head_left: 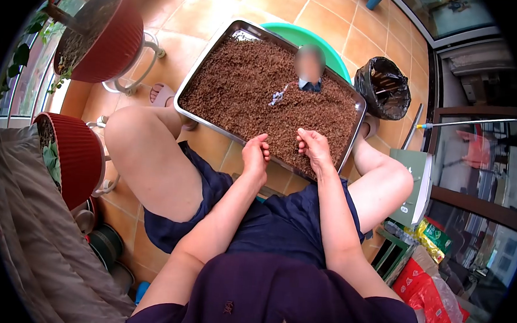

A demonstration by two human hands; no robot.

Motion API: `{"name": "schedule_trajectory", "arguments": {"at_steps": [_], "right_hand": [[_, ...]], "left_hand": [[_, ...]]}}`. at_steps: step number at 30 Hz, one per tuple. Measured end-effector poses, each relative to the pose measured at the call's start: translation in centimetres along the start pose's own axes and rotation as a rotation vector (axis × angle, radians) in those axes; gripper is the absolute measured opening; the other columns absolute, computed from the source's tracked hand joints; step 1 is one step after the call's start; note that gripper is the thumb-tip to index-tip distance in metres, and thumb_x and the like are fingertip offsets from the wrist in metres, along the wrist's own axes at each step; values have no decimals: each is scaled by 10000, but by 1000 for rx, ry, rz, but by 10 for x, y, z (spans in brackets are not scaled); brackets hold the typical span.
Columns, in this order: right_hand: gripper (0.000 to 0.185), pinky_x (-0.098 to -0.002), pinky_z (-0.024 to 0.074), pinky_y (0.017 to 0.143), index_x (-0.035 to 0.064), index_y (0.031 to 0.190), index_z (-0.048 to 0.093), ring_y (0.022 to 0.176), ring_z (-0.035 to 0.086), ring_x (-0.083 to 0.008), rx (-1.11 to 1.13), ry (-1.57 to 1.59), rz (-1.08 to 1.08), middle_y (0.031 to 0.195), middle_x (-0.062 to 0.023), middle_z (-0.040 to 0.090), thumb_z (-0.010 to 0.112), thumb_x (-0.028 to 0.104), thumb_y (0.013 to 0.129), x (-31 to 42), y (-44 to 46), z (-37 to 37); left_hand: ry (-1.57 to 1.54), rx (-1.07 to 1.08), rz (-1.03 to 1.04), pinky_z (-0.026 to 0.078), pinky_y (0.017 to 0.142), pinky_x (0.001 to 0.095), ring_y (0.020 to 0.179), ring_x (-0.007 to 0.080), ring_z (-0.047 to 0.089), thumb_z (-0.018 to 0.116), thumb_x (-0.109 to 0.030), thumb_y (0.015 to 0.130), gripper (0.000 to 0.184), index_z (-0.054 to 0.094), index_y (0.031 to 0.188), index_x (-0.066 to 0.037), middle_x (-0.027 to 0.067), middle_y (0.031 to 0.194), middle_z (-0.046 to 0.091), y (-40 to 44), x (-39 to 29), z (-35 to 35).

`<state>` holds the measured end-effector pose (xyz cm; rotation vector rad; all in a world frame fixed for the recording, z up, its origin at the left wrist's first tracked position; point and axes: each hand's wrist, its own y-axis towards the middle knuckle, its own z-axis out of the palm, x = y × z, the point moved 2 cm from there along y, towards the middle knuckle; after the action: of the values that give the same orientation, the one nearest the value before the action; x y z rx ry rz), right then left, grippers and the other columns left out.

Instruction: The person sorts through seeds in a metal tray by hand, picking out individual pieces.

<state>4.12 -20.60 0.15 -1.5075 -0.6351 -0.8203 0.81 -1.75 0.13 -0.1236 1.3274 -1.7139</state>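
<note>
A metal tray [180, 102] full of small reddish-brown granules [239, 84] rests between my knees. My left hand [255, 156] hovers at its near edge with the fingers curled in. To its right, my right hand [313, 149] is over the near part of the granules, thumb and fingertips pinched together. Whatever either hand holds, if anything, is too small to make out. A small whitish, crumpled-looking scrap [278, 95] lies on the granules beyond my hands. Farther back is an object with a blurred round top and a dark blue and white lower part [310, 84].
A green basin [289, 30] shows behind the tray. At the right stands a bin lined with a black bag [382, 89], with a green box-like item [412, 187] nearer me. Red plant pots [101, 36] on wheeled stands line the left side. Tiles [202, 12] cover the floor.
</note>
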Motion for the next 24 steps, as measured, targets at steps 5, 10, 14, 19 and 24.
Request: {"name": "schedule_trajectory", "arguments": {"at_steps": [5, 10, 14, 19, 24], "right_hand": [[332, -241, 477, 483, 51, 810, 602, 547, 574, -81, -23, -182, -66, 652, 10, 595, 721, 344, 911, -3, 2, 8], [340, -297, 490, 496, 43, 789, 576, 541, 616, -123, -149, -622, -268, 633, -41, 633, 712, 329, 911, -3, 4, 31], [210, -381, 524, 646, 39, 830, 625, 659, 662, -258, -120, -774, -387, 744, -100, 665, 713, 222, 880, 1, 10, 57], [153, -383, 515, 841, 55, 1001, 660, 971, 646, -272, -16, -811, -773, 1027, -111, 648, 683, 105, 858, 38, 33, 103], [464, -409, 433, 1047, 56, 1284, 551, 1232, 528, -306, -167, -1009, -882, 1310, -152, 562, 685, 166, 854, 69, 88, 152]], "left_hand": [[-21, 0, -3, 380, 526, 220, 601, 74, 445, 451, -138, 966, 294, 586, 1201, -24, -22, 765, 510, -3, 0, -1], [-26, 11, -19, 380, 537, 227, 613, 76, 444, 460, -153, 969, 263, 594, 1160, -32, -23, 755, 502, -8, 1, -1], [-33, 0, -5, 384, 546, 226, 617, 79, 449, 444, -122, 955, 269, 595, 1153, -21, -17, 758, 508, -12, -3, -1], [-40, -3, 22, 387, 554, 226, 620, 84, 454, 418, -84, 945, 287, 577, 1170, -4, -11, 767, 512, -14, -11, -4], [-109, -48, 31, 383, 554, 222, 620, 80, 451, 418, -81, 950, 278, 567, 1172, -4, -12, 772, 513, -11, -22, -11]]}}
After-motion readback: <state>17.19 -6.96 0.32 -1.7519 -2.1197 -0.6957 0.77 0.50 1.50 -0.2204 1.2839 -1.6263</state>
